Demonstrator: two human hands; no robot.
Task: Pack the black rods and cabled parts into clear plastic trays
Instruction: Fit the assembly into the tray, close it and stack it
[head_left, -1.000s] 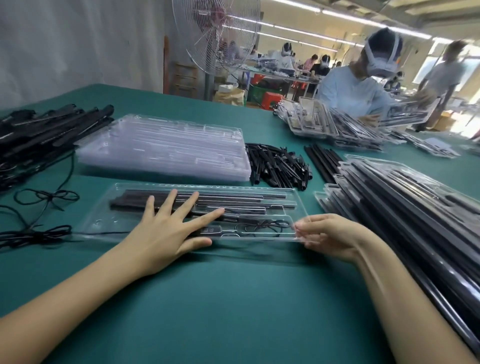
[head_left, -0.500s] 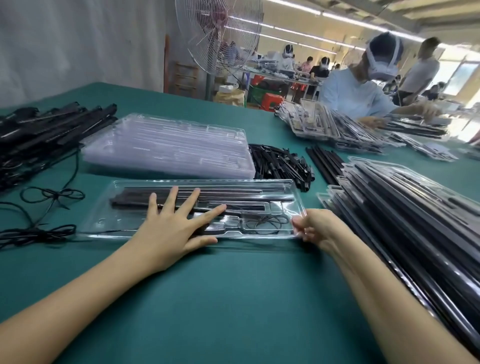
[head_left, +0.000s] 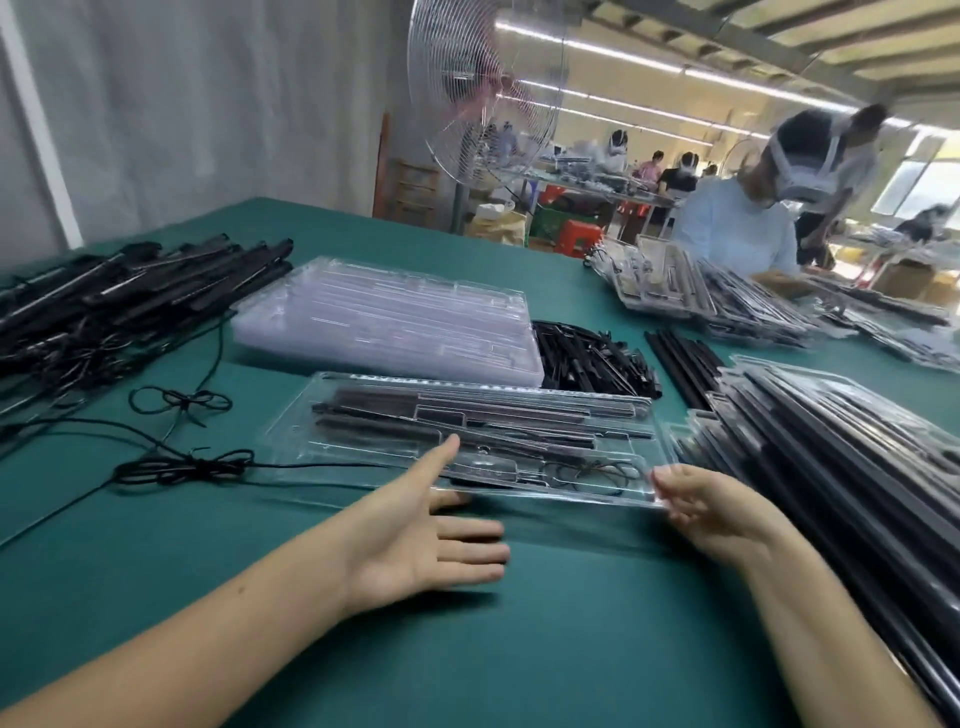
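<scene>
Our right hand (head_left: 711, 514) pinches the filled tray (head_left: 291, 441) at its 4 o'clock corner, mid-surface (head_left: 519, 649). Our left hand (head_left: 415, 545) lies open, fingers straight, at the near edge, probably to slide underneath and support it toward the packed stack (head_left: 831, 447) at 3 o'clock.

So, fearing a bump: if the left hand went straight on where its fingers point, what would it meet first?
Likely the right hand, gripping the near right corner of the clear plastic tray; only green tabletop shows between, though depth is unclear.
</scene>
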